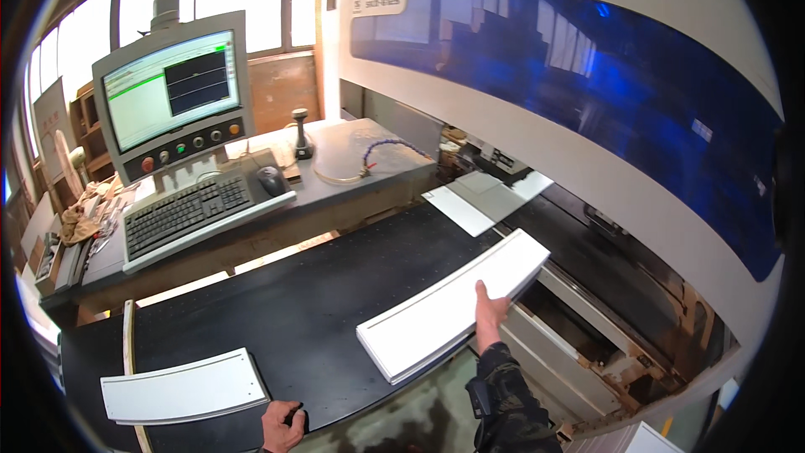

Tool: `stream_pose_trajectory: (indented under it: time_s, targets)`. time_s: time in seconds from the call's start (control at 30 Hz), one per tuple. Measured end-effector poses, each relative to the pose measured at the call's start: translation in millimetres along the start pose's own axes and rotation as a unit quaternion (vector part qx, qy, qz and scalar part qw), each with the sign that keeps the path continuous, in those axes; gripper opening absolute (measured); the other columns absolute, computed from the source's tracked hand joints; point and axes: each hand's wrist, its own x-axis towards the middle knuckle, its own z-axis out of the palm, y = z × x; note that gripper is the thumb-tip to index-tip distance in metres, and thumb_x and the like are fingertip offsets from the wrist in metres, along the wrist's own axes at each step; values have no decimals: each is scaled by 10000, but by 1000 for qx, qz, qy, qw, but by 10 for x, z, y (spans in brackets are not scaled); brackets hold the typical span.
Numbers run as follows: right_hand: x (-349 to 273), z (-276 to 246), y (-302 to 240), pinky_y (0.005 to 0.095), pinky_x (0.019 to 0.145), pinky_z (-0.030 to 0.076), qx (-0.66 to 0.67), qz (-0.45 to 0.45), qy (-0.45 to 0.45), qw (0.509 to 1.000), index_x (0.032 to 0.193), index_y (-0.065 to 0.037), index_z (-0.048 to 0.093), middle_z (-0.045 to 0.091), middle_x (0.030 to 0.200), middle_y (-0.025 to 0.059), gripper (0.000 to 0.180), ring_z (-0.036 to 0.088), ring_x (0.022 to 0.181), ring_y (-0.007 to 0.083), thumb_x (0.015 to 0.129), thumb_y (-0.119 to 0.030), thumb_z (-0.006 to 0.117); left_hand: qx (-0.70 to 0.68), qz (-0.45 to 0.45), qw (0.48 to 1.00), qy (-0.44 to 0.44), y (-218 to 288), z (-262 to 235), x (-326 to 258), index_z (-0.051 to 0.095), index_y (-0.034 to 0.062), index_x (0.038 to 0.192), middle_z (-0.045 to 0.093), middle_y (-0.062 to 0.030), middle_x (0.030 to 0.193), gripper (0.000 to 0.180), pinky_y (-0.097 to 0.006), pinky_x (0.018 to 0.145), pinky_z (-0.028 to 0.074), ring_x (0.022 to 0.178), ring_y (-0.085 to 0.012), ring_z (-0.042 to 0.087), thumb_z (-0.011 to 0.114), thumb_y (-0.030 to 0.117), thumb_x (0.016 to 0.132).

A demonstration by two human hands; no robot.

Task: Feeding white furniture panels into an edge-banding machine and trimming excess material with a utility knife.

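My right hand (490,312) grips the near edge of a stack of white panels (453,302), its thumb on top and the other fingers hidden below. The stack lies at the right end of a black work table (310,302). At the table's near edge, my left hand (283,426) is closed, fingers curled; what they hold, if anything, I cannot make out. Just left of that hand, another white panel stack (184,387) with slightly curved long sides lies across a pale strip (129,344). Small holes show near the top panel's right end.
A large machine with a blue window (570,67) stands at the right, with a white panel (461,208) by its opening. Beyond the table are a monitor (172,88), keyboard (189,211), mouse (271,180), handheld scanner (301,134) and blue hose (394,143).
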Motion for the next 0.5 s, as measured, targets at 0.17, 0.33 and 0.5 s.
stream_pose_trajectory:
  time_s: [0.17, 0.33, 0.5]
  targets:
    - [54, 67, 76, 623, 1207, 456, 9, -4, -9, 1000, 1564, 174, 427, 567, 1529, 388, 1179, 524, 1429, 599, 863, -670, 859, -7, -16, 1000, 8, 23, -90, 12, 789, 55, 1131, 746, -185, 1027, 172, -473, 848, 594, 972, -418, 730, 751, 168, 1008]
    - [96, 135, 142, 613, 1270, 369, 21, -9, -4, 1000, 1493, 173, 496, 605, 1491, 364, 1082, 551, 1410, 576, 874, -645, 839, -4, -2, 1000, 27, -56, -114, -13, 788, 65, 1120, 739, -182, 1007, 166, -472, 837, 597, 951, -421, 728, 760, 178, 1001]
    - [174, 174, 262, 603, 1282, 347, 48, -30, 10, 998, 1428, 158, 544, 650, 1420, 338, 989, 591, 1398, 517, 882, -616, 827, -12, 9, 1000, 20, -35, -172, -28, 775, 64, 1120, 726, -186, 1006, 168, -480, 829, 589, 945, -422, 716, 766, 173, 992]
